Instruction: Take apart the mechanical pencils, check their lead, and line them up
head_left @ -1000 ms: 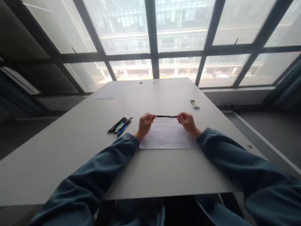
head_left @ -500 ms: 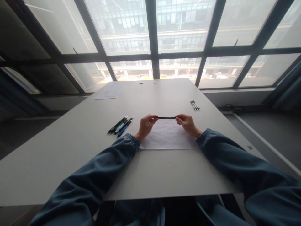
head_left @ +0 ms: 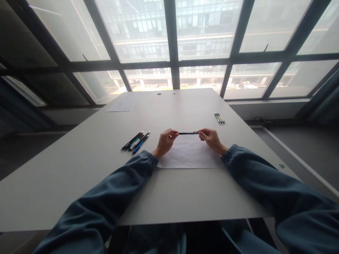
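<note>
A slim black pen is held level above a white sheet of paper. My left hand pinches the pen's left end between thumb and fingers. At its other end, near the clip, my right hand has a similar pinch. Part of each pen end is hidden by my fingertips. Left of my left hand lies a loose bunch of pens in black, green, white and blue.
The white table stretches toward a large window. Several slim pens lie together near its right edge. More paper rests at the far left, and a small round dark spot sits at the far end.
The pen has turned slightly about its length, so its clip now shows along the top near my right fingers. Both hands have stayed almost in place.
</note>
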Action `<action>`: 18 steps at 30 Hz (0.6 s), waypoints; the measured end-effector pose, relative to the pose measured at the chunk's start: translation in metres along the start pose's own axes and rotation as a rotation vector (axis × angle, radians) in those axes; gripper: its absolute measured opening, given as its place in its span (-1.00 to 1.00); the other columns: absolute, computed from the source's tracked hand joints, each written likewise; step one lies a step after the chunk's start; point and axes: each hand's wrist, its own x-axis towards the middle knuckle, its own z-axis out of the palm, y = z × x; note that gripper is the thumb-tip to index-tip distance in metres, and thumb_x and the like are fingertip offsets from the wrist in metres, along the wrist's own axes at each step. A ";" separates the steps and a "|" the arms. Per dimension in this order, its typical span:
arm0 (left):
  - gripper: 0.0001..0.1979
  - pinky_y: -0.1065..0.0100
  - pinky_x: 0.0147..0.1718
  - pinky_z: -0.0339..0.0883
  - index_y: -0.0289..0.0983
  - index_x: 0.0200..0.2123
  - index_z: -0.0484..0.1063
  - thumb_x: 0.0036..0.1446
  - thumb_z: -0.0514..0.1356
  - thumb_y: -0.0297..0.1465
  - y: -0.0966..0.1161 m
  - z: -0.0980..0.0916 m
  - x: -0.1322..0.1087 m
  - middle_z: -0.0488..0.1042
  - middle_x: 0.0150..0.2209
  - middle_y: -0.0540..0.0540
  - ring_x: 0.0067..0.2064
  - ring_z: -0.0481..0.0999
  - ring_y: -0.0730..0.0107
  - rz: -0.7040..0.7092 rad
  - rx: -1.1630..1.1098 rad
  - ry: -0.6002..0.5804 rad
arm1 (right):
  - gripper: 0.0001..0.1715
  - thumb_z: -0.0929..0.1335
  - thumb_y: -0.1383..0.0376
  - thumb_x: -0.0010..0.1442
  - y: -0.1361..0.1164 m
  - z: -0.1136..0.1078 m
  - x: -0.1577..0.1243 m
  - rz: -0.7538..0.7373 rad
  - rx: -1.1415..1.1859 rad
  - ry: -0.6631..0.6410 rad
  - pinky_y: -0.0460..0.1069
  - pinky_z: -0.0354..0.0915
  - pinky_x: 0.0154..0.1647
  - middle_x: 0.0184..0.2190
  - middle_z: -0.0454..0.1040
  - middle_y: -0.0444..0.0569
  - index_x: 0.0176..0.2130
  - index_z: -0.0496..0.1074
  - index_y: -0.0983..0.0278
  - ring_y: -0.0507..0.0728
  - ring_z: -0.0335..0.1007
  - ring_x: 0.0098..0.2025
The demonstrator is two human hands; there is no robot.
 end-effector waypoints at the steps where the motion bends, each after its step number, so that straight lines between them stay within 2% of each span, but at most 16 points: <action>1: -0.79 0.38 -0.39 0.33 -0.26 -0.32 0.56 0.28 0.24 -0.26 -0.001 0.000 0.000 0.54 -0.39 -0.06 -0.39 0.46 0.42 0.038 0.024 -0.015 | -0.50 0.48 -0.08 0.10 0.000 0.000 0.000 -0.001 0.001 -0.001 -0.05 0.22 -0.52 -0.61 0.41 -0.13 -0.35 0.54 0.33 0.02 0.28 -0.56; 5: -0.80 0.40 -0.38 0.29 -0.26 -0.28 0.55 0.34 0.16 -0.31 -0.002 -0.002 -0.001 0.51 -0.34 -0.06 -0.38 0.41 0.44 0.123 0.076 -0.081 | -0.50 0.46 -0.09 0.12 -0.001 -0.001 0.000 0.001 -0.008 -0.012 -0.05 0.22 -0.52 -0.61 0.39 -0.13 -0.38 0.53 0.32 0.02 0.27 -0.56; 18: -0.75 0.37 -0.39 0.25 -0.25 -0.32 0.50 0.36 0.10 -0.30 0.004 -0.005 -0.002 0.45 -0.37 -0.05 -0.40 0.35 0.43 0.110 0.083 -0.102 | -0.46 0.44 -0.13 0.13 0.004 -0.003 -0.001 -0.010 -0.041 -0.043 -0.05 0.23 -0.51 -0.60 0.41 -0.10 -0.41 0.53 0.31 0.02 0.28 -0.55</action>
